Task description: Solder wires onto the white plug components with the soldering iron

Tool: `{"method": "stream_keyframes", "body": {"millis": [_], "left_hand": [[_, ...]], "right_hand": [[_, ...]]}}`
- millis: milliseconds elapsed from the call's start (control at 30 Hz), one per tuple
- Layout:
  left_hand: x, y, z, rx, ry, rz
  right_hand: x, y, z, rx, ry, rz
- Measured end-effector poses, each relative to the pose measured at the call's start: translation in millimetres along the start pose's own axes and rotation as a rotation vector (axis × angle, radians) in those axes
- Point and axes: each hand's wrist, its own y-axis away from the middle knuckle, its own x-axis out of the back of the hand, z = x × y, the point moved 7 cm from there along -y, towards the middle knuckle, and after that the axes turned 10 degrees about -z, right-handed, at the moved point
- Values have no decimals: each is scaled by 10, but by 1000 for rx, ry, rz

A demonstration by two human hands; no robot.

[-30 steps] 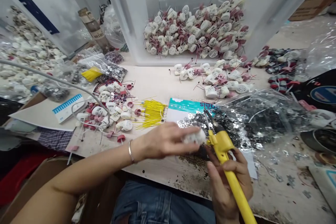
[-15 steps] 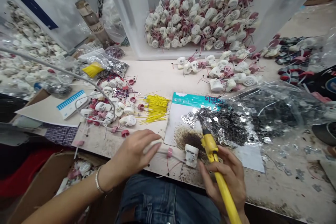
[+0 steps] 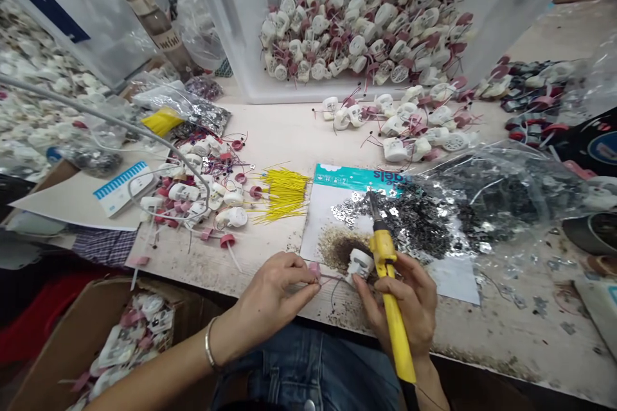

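Note:
My right hand (image 3: 409,298) is wrapped round the yellow handle of a soldering iron (image 3: 393,308), its dark tip pointing away over a heap of small metal pieces (image 3: 419,221). Thumb and fingertip of that hand also touch a white round plastic housing (image 3: 360,263) with thin wires, tilted at the paper's near edge. My left hand (image 3: 279,289) pinches at a small pink plastic piece (image 3: 314,268) left of the housing; the exact grip is partly hidden by the fingers. A dark brown and tan patch of crumbs (image 3: 337,245) lies behind the housing.
Yellow wires (image 3: 286,194) lie in a bundle left of the printed sheet (image 3: 332,174). White and pink parts (image 3: 186,192) are piled at the left. At the back stands a clear bin (image 3: 245,77) full of similar assemblies. An open cardboard box (image 3: 53,350) sits below the table's left edge.
My left hand has moved right, from the white tube to the pink piece. The white housing has tilted and risen slightly against my right fingers. The soldering iron stays in my right hand.

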Motion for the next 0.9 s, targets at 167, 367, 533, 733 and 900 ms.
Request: {"method": "stream_keyframes", "body": {"millis": [167, 367, 533, 733, 900], "left_hand": [[-127, -125, -83, 85, 468, -125], [-192, -238, 148, -121, 281, 4], [-170, -185, 353, -369, -9, 99], [-99, -227, 322, -305, -167, 1], [-119, -305, 241, -146, -23, -30]], "right_hand": [[27, 185, -111, -56, -236, 6], [-50, 190, -108, -252, -220, 68], [-38, 143, 45, -369, -239, 93], [-69, 133, 155, -497, -357, 158], [-105, 84, 58, -450, -318, 132]]}}
